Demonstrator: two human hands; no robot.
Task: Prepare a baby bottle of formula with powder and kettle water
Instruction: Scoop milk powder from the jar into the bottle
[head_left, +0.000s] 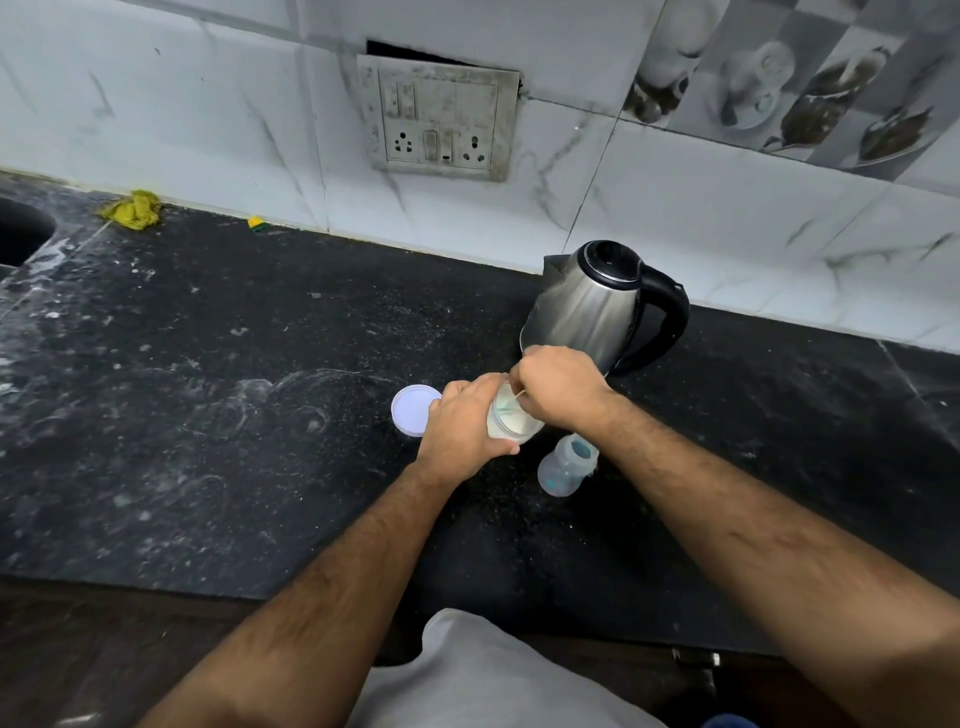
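Scooping powder looks to be the step in hand: the left hand (462, 428) wraps its fingers round the open jar (511, 418), tilting its mouth toward the person, while the right hand (558, 387) pinches a thin scoop handle (511, 399) dipped inside. The lid (410, 415) lies flat just left. Next, I judge, a level scoop must travel to the bottle (566, 465), which stands uncapped near the jar, long axis roughly upright, mouth up. The kettle (597, 306) waits behind.

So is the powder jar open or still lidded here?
Open. The powder jar has no lid; the right hand reaches into its mouth, and its white lid lies on the counter.
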